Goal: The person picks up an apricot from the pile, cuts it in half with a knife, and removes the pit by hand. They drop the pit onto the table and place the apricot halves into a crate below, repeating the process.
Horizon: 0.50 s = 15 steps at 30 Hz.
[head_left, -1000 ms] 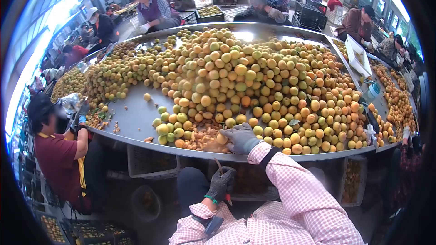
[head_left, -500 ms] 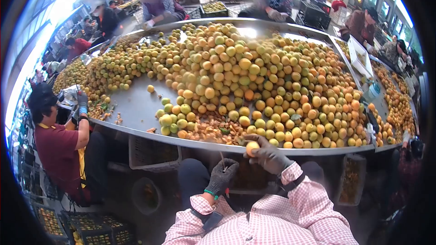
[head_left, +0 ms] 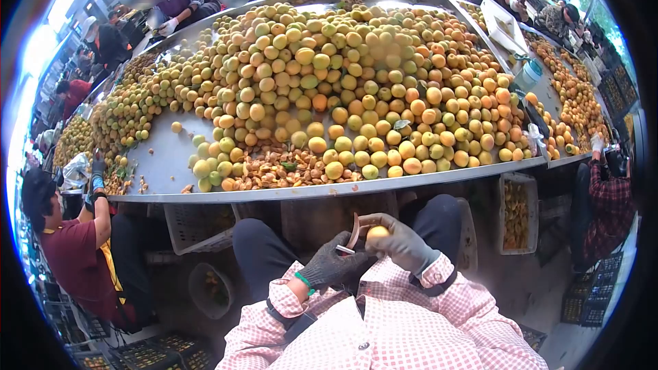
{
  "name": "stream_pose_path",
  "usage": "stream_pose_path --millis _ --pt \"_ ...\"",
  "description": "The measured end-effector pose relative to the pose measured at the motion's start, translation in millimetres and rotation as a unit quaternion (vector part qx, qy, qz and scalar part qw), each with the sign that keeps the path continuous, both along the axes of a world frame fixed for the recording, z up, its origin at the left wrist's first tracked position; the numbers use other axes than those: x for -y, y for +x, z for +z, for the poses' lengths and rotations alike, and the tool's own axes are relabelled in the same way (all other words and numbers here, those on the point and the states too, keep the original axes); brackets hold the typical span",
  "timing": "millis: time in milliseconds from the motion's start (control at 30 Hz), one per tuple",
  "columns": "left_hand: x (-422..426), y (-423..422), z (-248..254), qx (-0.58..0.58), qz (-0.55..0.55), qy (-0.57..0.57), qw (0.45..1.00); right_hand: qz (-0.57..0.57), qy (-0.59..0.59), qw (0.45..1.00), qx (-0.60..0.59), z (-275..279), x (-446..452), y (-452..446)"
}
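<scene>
My left hand (head_left: 332, 260), in a dark knit glove, is closed around a small knife with a thin curved blade (head_left: 354, 231) pointing up. My right hand (head_left: 406, 244), in a grey glove, grips a yellow-orange apricot (head_left: 378, 233) right beside the blade. Whether the blade touches the fruit I cannot tell. Both hands are over my lap, below the metal table's front rim (head_left: 301, 194). On the table lies a large heap of apricots (head_left: 288, 62), yellow, green and orange. Near the rim sits a pile of brownish-orange pieces (head_left: 277, 164), apparently fruit scraps or pits.
Under the table stand a white crate (head_left: 199, 226), a round bucket (head_left: 211, 291) and a crate of fruit pieces (head_left: 515, 216). A person in a maroon shirt (head_left: 75, 253) works at the left; several others sit around. A bottle (head_left: 528, 74) stands at the right.
My right hand has drawn the apricot back from the table edge to the knife at my lap. My head view has tilted down and shifted right.
</scene>
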<state>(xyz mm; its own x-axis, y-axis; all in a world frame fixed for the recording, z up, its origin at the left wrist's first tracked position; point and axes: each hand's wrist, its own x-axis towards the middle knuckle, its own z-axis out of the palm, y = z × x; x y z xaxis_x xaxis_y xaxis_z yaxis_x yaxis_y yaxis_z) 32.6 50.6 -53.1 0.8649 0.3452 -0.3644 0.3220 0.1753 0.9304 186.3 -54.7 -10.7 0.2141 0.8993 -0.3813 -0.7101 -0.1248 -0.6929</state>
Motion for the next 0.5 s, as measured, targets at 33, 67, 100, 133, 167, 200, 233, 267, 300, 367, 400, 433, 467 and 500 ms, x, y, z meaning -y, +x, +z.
stream_pose_path --millis 33,67,100,133,167,200,233,267,300,367,400,433,467,500 --pt "1.0 1.9 -0.9 -0.009 0.000 0.173 0.985 0.016 0.001 0.995 0.096 5.4 0.9 -4.7" --pt "1.3 5.7 5.1 -0.065 -0.001 0.233 0.970 0.016 0.040 0.979 0.198 -5.0 3.8 -7.9" --pt "2.7 8.9 14.2 -0.065 -0.004 0.233 0.970 0.013 0.039 0.979 0.197 -14.6 5.0 -8.1" --pt "5.0 11.7 23.9 -0.047 -0.023 0.261 0.964 -0.008 0.016 0.984 0.178 -23.6 6.1 -7.5" --pt "7.2 14.0 28.4 -0.027 -0.040 0.290 0.956 -0.028 -0.005 0.987 0.160 -26.6 7.3 -6.4" --pt "10.6 14.1 18.3 0.040 -0.023 0.236 0.971 -0.029 0.011 0.993 0.114 -26.8 8.8 -1.3" --pt "9.9 11.5 18.1 0.040 -0.023 0.236 0.971 -0.029 0.011 0.993 0.113 -24.1 11.3 3.4" --pt "4.9 7.4 27.4 0.039 -0.032 -0.072 0.996 -0.041 0.046 0.998 0.000 -19.8 14.3 8.0" --pt "-0.3 4.1 41.0 0.033 -0.038 -0.374 0.926 -0.054 0.081 0.989 -0.112 -17.7 18.0 13.0" --pt "2.4 -0.4 50.6 0.012 -0.053 -0.446 0.893 -0.036 0.106 0.982 -0.150 -15.6 26.0 21.8" --pt "8.4 -0.6 39.0 0.033 -0.031 -0.422 0.905 -0.026 0.118 0.974 -0.190 -8.7 27.6 24.2" --pt "12.6 -1.6 30.6 0.054 -0.008 -0.397 0.916 -0.015 0.131 0.964 -0.229 -5.3 29.7 25.4" --pt "11.6 1.6 35.7 0.040 0.009 -0.354 0.935 -0.016 0.137 0.968 -0.208 -10.2 33.6 24.3" --pt "12.5 5.0 32.4 0.040 0.008 -0.353 0.935 -0.017 0.138 0.968 -0.208 -13.7 36.8 21.9"
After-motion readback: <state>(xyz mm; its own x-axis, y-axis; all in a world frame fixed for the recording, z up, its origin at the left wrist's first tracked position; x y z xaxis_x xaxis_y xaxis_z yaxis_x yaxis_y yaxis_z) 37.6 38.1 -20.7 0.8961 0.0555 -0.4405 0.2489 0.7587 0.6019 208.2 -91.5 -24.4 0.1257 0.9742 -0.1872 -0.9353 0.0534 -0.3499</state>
